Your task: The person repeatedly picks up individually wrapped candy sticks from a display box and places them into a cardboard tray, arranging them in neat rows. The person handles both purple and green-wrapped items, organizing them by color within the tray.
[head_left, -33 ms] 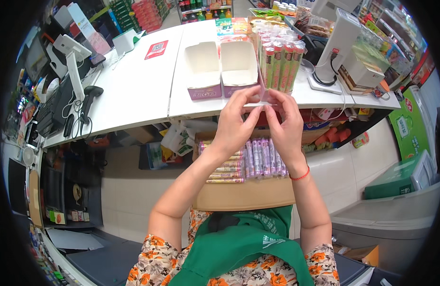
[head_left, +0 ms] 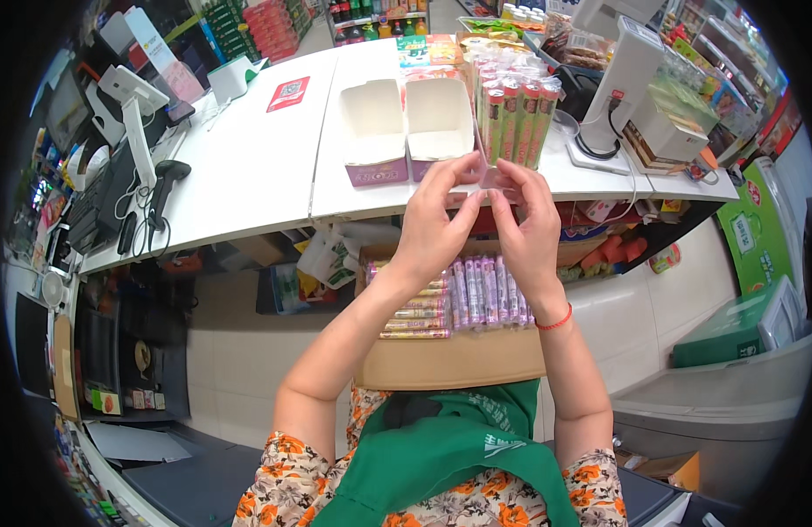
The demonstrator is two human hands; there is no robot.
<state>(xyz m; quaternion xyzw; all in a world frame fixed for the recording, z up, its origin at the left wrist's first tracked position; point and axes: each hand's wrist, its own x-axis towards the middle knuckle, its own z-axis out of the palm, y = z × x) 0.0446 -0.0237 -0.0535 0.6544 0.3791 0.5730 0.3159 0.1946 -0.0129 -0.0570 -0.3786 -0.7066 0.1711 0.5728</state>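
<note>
At the front edge of the white counter, both my hands are raised with curled fingers and thumbs close together. Between them shows the pinkish-purple front of a display box [head_left: 489,178], mostly hidden by my fingers. My left hand [head_left: 437,215] grips its left side and my right hand [head_left: 529,224] its right side. Several green tube-shaped packs with red tops [head_left: 517,123] stand upright in that box. Left of it are two open purple boxes with white insides, one at the far left [head_left: 378,172] and one in the middle [head_left: 431,165], partly behind my left hand.
Below my hands is an open cardboard carton [head_left: 450,362] holding several purple-wrapped tubes [head_left: 485,290] and yellowish ones [head_left: 416,323]. A white device with a cable [head_left: 617,97] stands at the right. A barcode scanner [head_left: 167,189] and a red card [head_left: 288,93] are at the left.
My thumbs have drawn slightly apart, and a little more of the pinkish box front shows between my fingers. Otherwise my hands stay in place.
</note>
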